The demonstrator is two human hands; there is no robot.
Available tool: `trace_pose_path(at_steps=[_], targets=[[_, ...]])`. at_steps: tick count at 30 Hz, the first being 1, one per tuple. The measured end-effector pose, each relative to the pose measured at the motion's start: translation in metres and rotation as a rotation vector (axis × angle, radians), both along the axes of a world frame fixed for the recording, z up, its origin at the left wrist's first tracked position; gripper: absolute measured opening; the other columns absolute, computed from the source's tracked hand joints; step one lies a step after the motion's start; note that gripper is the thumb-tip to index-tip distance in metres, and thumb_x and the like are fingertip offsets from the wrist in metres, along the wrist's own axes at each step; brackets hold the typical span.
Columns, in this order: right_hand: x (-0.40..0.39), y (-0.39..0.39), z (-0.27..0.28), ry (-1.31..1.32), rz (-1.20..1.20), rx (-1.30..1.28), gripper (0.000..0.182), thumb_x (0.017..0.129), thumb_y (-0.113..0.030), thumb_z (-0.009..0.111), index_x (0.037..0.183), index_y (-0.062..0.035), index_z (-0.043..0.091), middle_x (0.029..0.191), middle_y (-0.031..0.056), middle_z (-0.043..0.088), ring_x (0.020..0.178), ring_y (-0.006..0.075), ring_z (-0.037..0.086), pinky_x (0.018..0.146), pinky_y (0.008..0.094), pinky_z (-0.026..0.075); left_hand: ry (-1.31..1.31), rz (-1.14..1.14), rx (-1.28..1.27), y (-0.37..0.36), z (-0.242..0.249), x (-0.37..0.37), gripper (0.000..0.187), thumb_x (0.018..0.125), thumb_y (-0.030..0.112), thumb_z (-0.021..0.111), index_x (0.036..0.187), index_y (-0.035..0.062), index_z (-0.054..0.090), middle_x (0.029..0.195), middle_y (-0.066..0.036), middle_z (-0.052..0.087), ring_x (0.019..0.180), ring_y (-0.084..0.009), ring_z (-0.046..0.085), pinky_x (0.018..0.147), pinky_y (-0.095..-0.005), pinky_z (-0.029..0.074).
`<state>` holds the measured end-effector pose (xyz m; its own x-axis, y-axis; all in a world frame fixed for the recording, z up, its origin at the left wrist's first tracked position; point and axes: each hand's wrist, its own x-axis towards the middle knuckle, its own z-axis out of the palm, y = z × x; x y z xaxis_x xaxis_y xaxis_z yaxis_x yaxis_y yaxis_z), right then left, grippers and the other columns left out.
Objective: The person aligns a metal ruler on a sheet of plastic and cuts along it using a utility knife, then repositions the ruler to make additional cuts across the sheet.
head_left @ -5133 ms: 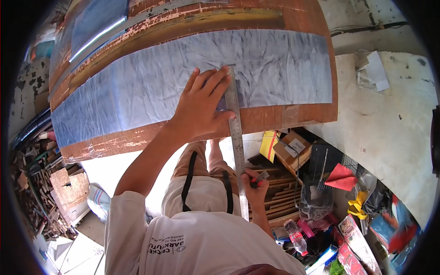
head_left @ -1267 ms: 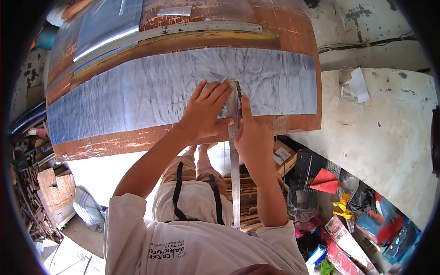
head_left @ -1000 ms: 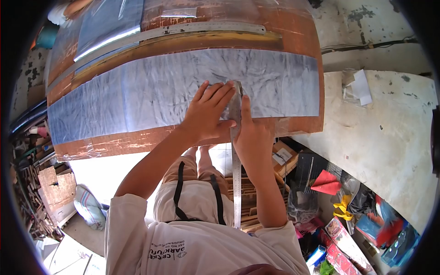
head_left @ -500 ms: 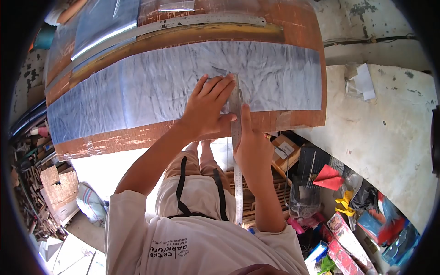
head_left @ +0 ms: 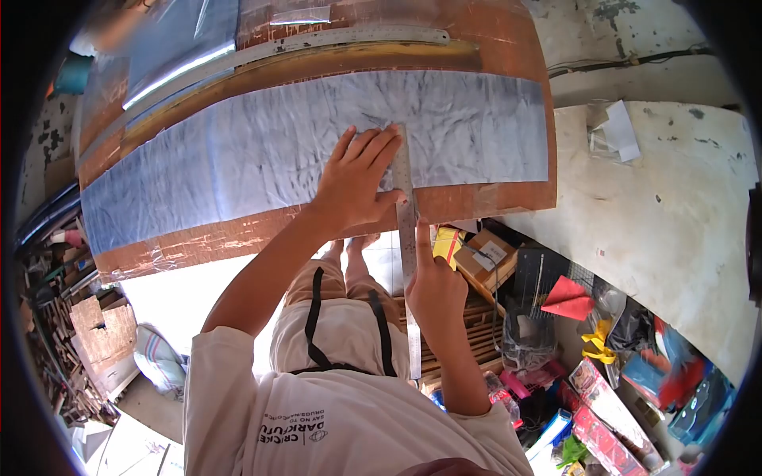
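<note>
A marbled grey-blue sheet (head_left: pixel 270 151) lies along the near side of the brown worktop. Across its near edge stands a metal ruler (head_left: pixel 402 163), whose lower part reaches past the worktop toward my body. My left hand (head_left: pixel 353 178) lies flat with fingers spread, pressing on the sheet, its fingertips and thumb at the ruler's left edge. My right hand (head_left: pixel 436 293) is beside the ruler's right edge, just off the worktop. Its index finger points forward and the other fingers are curled; whatever they hold is hidden.
A long metal ruler (head_left: pixel 341 37) and a yellowish bar (head_left: pixel 317 63) lie farther back. A blurred arm of another person (head_left: pixel 119 28) shows at the top left. To the right are a pale board (head_left: pixel 659 190), a cardboard box (head_left: pixel 484 258) and a heap of mixed packages (head_left: pixel 611 412).
My right hand has drawn back toward my body along the ruler, off the sheet and past the worktop's edge. My left hand stays pressed in place. The view has shifted slightly.
</note>
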<state>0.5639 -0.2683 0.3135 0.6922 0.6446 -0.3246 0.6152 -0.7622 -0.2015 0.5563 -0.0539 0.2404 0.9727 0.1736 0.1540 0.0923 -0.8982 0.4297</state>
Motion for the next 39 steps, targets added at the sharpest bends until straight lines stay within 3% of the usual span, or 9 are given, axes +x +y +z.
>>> trace_pose_path(at_steps=[9, 11, 12, 15, 18, 21, 34, 37, 39], targets=[[0.006, -0.031, 0.014, 0.094, -0.082, 0.215, 0.063, 0.089, -0.002, 0.059, 0.149, -0.0057, 0.041, 0.068, 0.0166, 0.064, 0.063, 0.0392, 0.065, 0.059, 0.0477, 0.051, -0.001, -0.037, 0.0, 0.0, 0.002, -0.004, 0.087, 0.079, 0.047, 0.075, 0.147, 0.0035, 0.043, 0.156, -0.008, 0.039, 0.142, -0.027, 0.036, 0.123, -0.0516, 0.021], [0.0, -0.047, -0.002, 0.1, -0.3, 0.605, 0.054, 0.09, -0.004, 0.063, 0.142, -0.0033, 0.049, 0.067, 0.0136, 0.062, 0.062, 0.0325, 0.064, 0.058, 0.0413, 0.05, -0.001, -0.034, -0.004, 0.0, 0.0, -0.003, 0.088, 0.08, 0.048, 0.074, 0.148, 0.0029, 0.042, 0.157, -0.009, 0.038, 0.143, -0.0278, 0.035, 0.124, -0.0515, 0.02], [-0.001, -0.051, 0.005, 0.212, -0.344, 0.641, 0.037, 0.089, -0.008, 0.069, 0.125, -0.0022, 0.06, 0.072, 0.0074, 0.061, 0.062, 0.0194, 0.06, 0.058, 0.0333, 0.047, -0.012, -0.036, 0.005, 0.0, -0.001, -0.004, 0.088, 0.08, 0.048, 0.074, 0.148, 0.0029, 0.042, 0.157, -0.009, 0.038, 0.143, -0.0278, 0.035, 0.124, -0.0515, 0.02], [-0.017, -0.08, -0.045, 0.385, -0.602, 0.629, 0.026, 0.088, -0.013, 0.074, 0.109, -0.0031, 0.062, 0.077, 0.0022, 0.059, 0.065, 0.0088, 0.055, 0.059, 0.0273, 0.045, -0.015, -0.044, 0.012, 0.0, -0.001, -0.004, 0.09, 0.08, 0.048, 0.075, 0.149, 0.0028, 0.041, 0.157, -0.009, 0.037, 0.143, -0.0283, 0.034, 0.124, -0.0518, 0.019], [-0.039, -0.103, -0.104, 0.443, -0.68, 0.842, 0.024, 0.087, -0.015, 0.077, 0.099, -0.0033, 0.06, 0.076, 0.0013, 0.061, 0.063, 0.0118, 0.053, 0.06, 0.0295, 0.045, -0.004, -0.035, 0.012, 0.0, -0.003, -0.004, 0.092, 0.078, 0.05, 0.076, 0.148, 0.0028, 0.041, 0.157, -0.009, 0.037, 0.143, -0.0289, 0.034, 0.123, -0.0532, 0.02], [-0.06, -0.106, -0.094, 0.773, -0.87, 0.964, 0.018, 0.09, -0.014, 0.074, 0.098, -0.0056, 0.061, 0.079, -0.0027, 0.06, 0.064, 0.0067, 0.053, 0.059, 0.0251, 0.044, -0.031, -0.037, 0.002, -0.001, -0.002, -0.005, 0.091, 0.079, 0.051, 0.075, 0.148, 0.0038, 0.041, 0.157, -0.009, 0.037, 0.142, -0.0306, 0.036, 0.123, -0.0543, 0.02], [-0.076, -0.092, -0.08, 0.427, -0.793, 0.984, 0.026, 0.084, -0.002, 0.068, 0.108, -0.005, 0.056, 0.087, -0.0006, 0.055, 0.077, 0.011, 0.053, 0.07, 0.0283, 0.046, -0.163, -0.057, -0.115, 0.007, -0.002, -0.016, 0.087, 0.079, 0.05, 0.078, 0.145, 0.0039, 0.045, 0.155, -0.012, 0.038, 0.141, -0.0341, 0.038, 0.12, -0.0539, 0.026], [-0.087, -0.095, -0.048, 0.354, -0.714, 0.961, 0.029, 0.084, -0.003, 0.068, 0.11, -0.0026, 0.058, 0.085, 0.0024, 0.058, 0.075, 0.013, 0.056, 0.068, 0.0294, 0.047, -0.258, -0.031, -0.374, 0.001, 0.014, -0.046, 0.076, 0.083, 0.037, 0.079, 0.143, 0.0025, 0.047, 0.153, -0.019, 0.039, 0.138, -0.0402, 0.041, 0.118, -0.0531, 0.031], [-0.098, -0.091, -0.017, 0.292, -0.677, 0.961, 0.031, 0.083, -0.004, 0.069, 0.111, -0.0007, 0.058, 0.082, 0.0052, 0.061, 0.072, 0.0146, 0.058, 0.066, 0.03, 0.048, -0.425, 0.073, -0.481, 0.001, 0.023, -0.083, 0.062, 0.087, 0.015, 0.076, 0.141, 0.0019, 0.049, 0.147, -0.022, 0.044, 0.134, -0.0376, 0.048, 0.109, -0.0476, 0.044]])
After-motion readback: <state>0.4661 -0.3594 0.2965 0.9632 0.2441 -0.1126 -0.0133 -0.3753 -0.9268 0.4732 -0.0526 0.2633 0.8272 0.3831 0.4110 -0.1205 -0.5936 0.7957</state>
